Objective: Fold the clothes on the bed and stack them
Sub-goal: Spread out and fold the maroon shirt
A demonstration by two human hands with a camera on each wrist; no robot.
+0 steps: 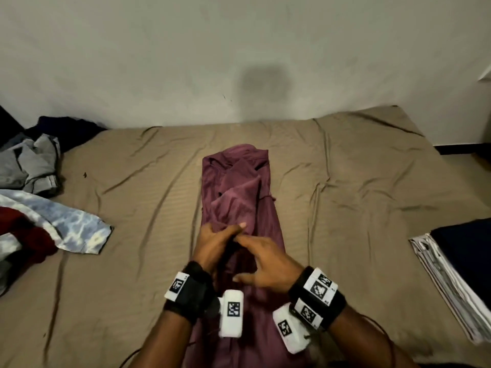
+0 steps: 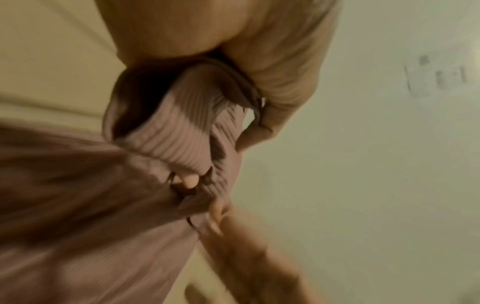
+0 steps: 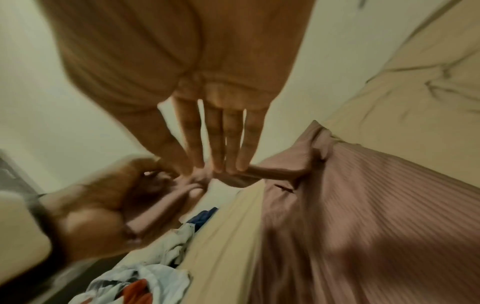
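Note:
A maroon ribbed garment (image 1: 239,187) lies lengthwise in the middle of the bed, folded into a narrow strip. My left hand (image 1: 223,235) grips a bunched fold of it near the middle. In the left wrist view the ribbed cloth (image 2: 176,133) is wrapped inside the curled fingers, and one fingertip (image 2: 191,181) pokes out of the folds. My right hand (image 1: 257,253) sits just right of the left, fingers straight. Its fingertips (image 3: 221,164) touch the edge of the lifted fold (image 3: 272,172).
The tan bedsheet (image 1: 358,195) is wrinkled. At the left edge lie unfolded clothes: a grey garment (image 1: 29,166), a blue-white tie-dye piece (image 1: 71,221) and a dark red one (image 1: 26,235). At the right edge sits a folded stack topped by dark navy (image 1: 467,251).

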